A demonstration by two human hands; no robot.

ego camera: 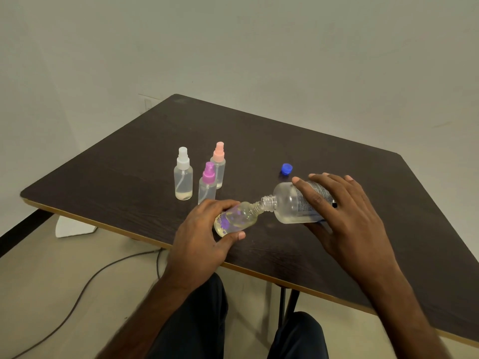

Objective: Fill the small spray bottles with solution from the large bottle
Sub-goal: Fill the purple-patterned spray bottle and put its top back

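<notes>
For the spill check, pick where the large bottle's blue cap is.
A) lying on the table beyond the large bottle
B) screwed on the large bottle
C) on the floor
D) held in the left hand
A: the blue cap lies on the table, beyond the large bottle, whose threaded neck is bare.

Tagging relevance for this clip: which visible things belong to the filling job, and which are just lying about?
Job: large bottle, uncapped small bottle, left hand, right hand, white-topped bottle, pink-topped bottle, purple-topped bottle, blue cap.
Lying about: trailing cable, white object.
</notes>
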